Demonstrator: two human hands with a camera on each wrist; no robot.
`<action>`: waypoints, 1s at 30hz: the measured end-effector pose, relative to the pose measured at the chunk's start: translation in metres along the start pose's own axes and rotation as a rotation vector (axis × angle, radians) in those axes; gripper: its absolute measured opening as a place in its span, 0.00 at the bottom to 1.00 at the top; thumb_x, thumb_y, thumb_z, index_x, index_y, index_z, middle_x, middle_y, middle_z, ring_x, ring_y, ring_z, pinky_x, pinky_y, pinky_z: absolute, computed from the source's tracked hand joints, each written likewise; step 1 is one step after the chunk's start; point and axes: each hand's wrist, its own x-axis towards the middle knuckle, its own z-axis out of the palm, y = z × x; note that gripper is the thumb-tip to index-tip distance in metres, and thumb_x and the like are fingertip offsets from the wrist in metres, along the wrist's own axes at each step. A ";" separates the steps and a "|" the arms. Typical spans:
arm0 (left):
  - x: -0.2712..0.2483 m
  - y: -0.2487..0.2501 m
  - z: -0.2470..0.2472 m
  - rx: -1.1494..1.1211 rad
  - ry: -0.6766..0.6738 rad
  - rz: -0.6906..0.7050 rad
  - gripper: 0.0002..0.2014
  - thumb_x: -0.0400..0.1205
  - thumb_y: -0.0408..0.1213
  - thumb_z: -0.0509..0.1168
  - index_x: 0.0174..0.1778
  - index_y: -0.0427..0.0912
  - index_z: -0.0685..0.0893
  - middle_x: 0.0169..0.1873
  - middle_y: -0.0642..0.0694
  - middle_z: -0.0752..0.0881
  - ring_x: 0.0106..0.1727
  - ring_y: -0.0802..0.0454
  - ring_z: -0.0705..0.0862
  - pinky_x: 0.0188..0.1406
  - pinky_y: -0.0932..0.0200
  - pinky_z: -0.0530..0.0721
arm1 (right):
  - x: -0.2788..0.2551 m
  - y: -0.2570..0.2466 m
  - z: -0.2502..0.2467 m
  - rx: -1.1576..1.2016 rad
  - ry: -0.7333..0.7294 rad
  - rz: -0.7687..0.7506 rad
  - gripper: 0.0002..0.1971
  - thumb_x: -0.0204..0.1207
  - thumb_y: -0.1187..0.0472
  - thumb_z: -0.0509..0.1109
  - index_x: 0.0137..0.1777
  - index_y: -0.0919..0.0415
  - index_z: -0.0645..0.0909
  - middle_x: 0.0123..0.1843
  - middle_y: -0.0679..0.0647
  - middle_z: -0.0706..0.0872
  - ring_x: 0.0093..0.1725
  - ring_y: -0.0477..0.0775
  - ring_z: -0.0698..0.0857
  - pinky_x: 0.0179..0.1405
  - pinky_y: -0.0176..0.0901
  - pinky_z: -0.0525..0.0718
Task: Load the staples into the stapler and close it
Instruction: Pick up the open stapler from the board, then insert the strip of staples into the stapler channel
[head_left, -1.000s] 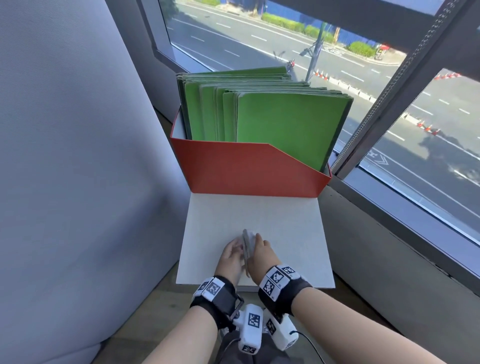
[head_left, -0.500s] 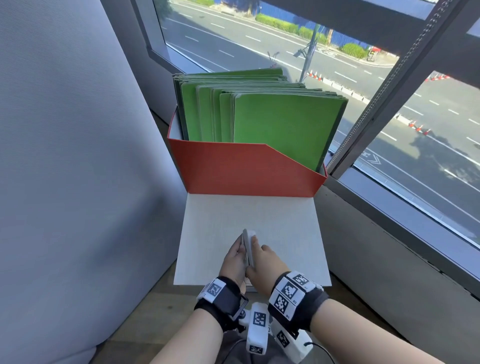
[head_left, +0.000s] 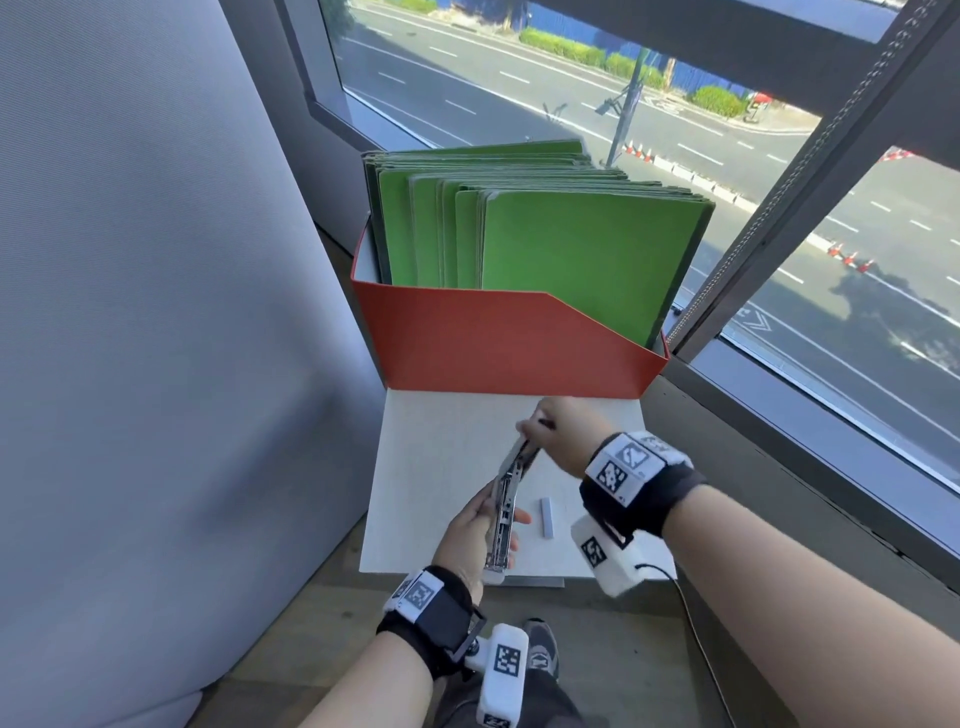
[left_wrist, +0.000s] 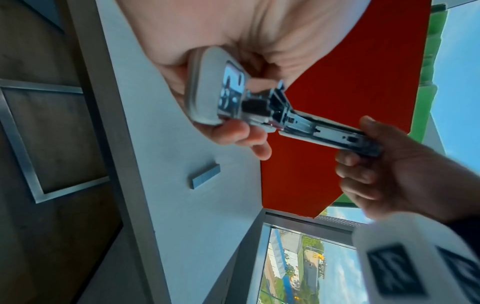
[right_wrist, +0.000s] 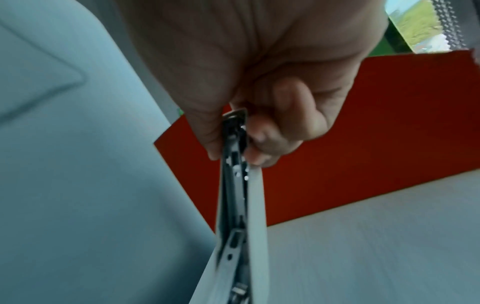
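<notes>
A grey stapler (head_left: 506, 512) is swung wide open above the white table (head_left: 447, 447), its metal staple channel showing. My left hand (head_left: 470, 530) grips the base half (left_wrist: 207, 88) near me. My right hand (head_left: 558, 431) pinches the far end of the lid half (left_wrist: 335, 137), with fingers curled round its tip (right_wrist: 237, 127). A strip of staples (head_left: 547, 516) lies flat on the table just right of the stapler, seen too as a grey bar (left_wrist: 205, 178) below my left hand. No hand touches the strip.
A red file box (head_left: 498, 343) full of green folders (head_left: 571, 244) stands at the table's far edge. A grey padded partition (head_left: 156, 312) rises on the left. A window (head_left: 831, 260) and its sill run along the right.
The stapler was held closed between both hands; now it is opened out, my right hand having moved away and forward with the lid. The staple strip has come into view.
</notes>
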 end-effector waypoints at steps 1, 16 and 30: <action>-0.002 0.002 0.000 -0.021 -0.019 -0.002 0.18 0.89 0.35 0.50 0.65 0.49 0.83 0.38 0.38 0.89 0.24 0.50 0.76 0.18 0.61 0.73 | 0.009 0.002 -0.004 0.018 0.013 0.005 0.17 0.80 0.49 0.61 0.36 0.61 0.76 0.29 0.52 0.77 0.27 0.52 0.75 0.26 0.42 0.72; -0.018 0.008 -0.005 -0.213 -0.118 -0.038 0.17 0.89 0.37 0.49 0.66 0.45 0.81 0.44 0.35 0.93 0.24 0.48 0.81 0.18 0.60 0.78 | 0.048 0.039 0.038 0.452 0.040 0.107 0.20 0.81 0.44 0.57 0.54 0.61 0.80 0.32 0.53 0.82 0.25 0.52 0.76 0.24 0.41 0.75; 0.002 0.026 0.011 -0.164 -0.038 -0.007 0.20 0.87 0.33 0.52 0.68 0.56 0.81 0.47 0.36 0.93 0.26 0.49 0.82 0.20 0.60 0.79 | -0.001 0.099 0.112 0.167 0.003 0.120 0.14 0.69 0.65 0.73 0.54 0.56 0.78 0.49 0.52 0.75 0.42 0.55 0.80 0.42 0.42 0.77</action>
